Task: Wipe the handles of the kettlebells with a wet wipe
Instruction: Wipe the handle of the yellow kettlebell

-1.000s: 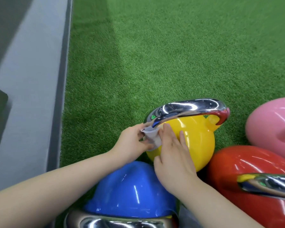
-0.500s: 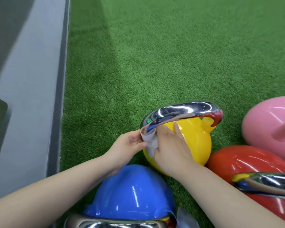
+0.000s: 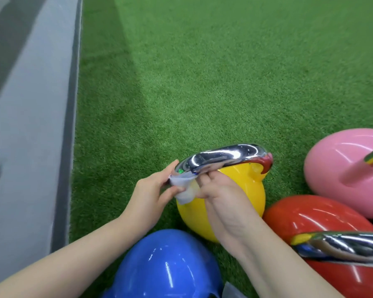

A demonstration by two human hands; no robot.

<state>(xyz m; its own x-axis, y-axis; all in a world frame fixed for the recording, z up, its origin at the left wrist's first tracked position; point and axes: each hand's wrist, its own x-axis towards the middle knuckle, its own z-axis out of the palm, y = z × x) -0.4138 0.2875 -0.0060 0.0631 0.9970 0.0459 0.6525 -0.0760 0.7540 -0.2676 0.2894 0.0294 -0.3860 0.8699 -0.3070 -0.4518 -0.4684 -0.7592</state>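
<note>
A yellow kettlebell (image 3: 250,190) stands on the green turf, its chrome handle (image 3: 224,157) arching over the top. A white wet wipe (image 3: 183,189) is wrapped at the handle's left end. My left hand (image 3: 151,194) pinches the wipe from the left, thumb and fingers around it. My right hand (image 3: 222,196) grips the wipe's right side, fingertips curled up under the handle. A blue kettlebell (image 3: 168,265) sits nearest me. A red kettlebell (image 3: 310,216) with a chrome handle (image 3: 342,246) lies at the right, and a pink kettlebell (image 3: 336,166) beyond it.
Green artificial turf (image 3: 202,72) stretches ahead and to the right. A grey raised border (image 3: 30,125) runs along the left side. A scrap of clear wrapper (image 3: 230,291) lies by the blue kettlebell at the bottom edge.
Both hands have slid the wipe a little higher onto the handle's left end, and my right fingers have curled up under the chrome. The view shifted slightly.
</note>
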